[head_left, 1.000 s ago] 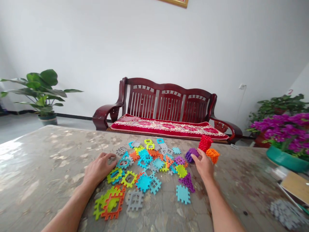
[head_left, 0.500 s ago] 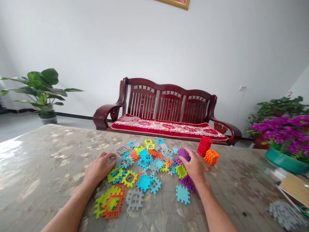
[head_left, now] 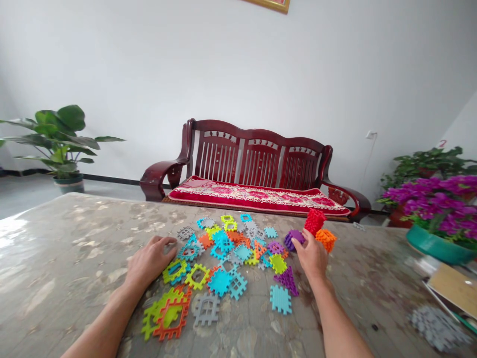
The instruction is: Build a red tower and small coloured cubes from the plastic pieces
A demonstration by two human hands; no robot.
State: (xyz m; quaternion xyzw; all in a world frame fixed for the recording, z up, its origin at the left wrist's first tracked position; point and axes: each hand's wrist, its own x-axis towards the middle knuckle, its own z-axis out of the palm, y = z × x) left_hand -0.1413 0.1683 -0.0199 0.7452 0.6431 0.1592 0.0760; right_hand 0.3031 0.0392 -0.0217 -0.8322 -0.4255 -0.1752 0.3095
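Observation:
My right hand [head_left: 311,254] pinches a purple stack of interlocking tiles [head_left: 291,240] between thumb and fingers, at the right side of the pile. Just behind that hand stand a red stack of tiles [head_left: 315,221] and an orange stack [head_left: 326,240]. My left hand [head_left: 152,257] rests on the table left of the pile, holding nothing, its fingers loosely curved. Nearest to it are a lime-green frame tile [head_left: 166,272] and a blue tile [head_left: 188,248]. A purple triangular tile [head_left: 287,281] and a light-blue square tile [head_left: 280,300] lie below the right hand.
Lime and orange frame tiles [head_left: 182,318] lie at the front left, beside a grey window tile [head_left: 206,309]. Grey tiles [head_left: 437,325] and an open box [head_left: 452,288] sit far right, near a flower pot [head_left: 439,244]. Behind the table [head_left: 97,238] stands a wooden bench [head_left: 257,154].
My right hand has moved a little right with the purple stack, away from the loose tiles and closer to the red and orange stacks. My left hand stays by the pile.

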